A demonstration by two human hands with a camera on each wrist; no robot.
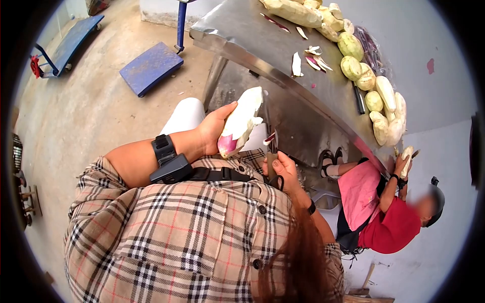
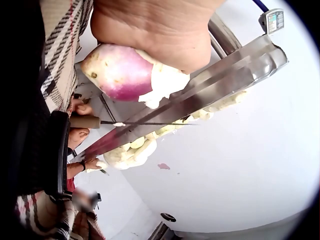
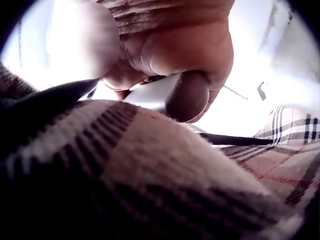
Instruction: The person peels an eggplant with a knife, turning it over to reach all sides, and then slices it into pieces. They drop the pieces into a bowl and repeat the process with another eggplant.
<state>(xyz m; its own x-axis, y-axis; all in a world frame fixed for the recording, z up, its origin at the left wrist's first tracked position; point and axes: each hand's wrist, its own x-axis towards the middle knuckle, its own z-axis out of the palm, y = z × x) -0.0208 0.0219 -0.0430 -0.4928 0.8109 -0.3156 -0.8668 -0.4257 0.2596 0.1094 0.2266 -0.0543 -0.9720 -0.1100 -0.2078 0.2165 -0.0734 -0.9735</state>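
The left hand (image 1: 213, 132) holds a half-peeled, purple-skinned root (image 1: 241, 121) up before the steel surface (image 1: 237, 30), fingers curled round its side, the root firm, weighty and probably slick where bare, so best gripped at the skinned end, while the right hand (image 1: 287, 170) clenches a knife (image 1: 271, 159) just beside it.

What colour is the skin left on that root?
Purple-pink; the root shows best in the left wrist view.

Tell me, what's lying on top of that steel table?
On the steel table lie peeled tubers along the far edge, loose peel scraps and a dark tool, perhaps a knife. The tubers cover most of a plastic bag behind them.
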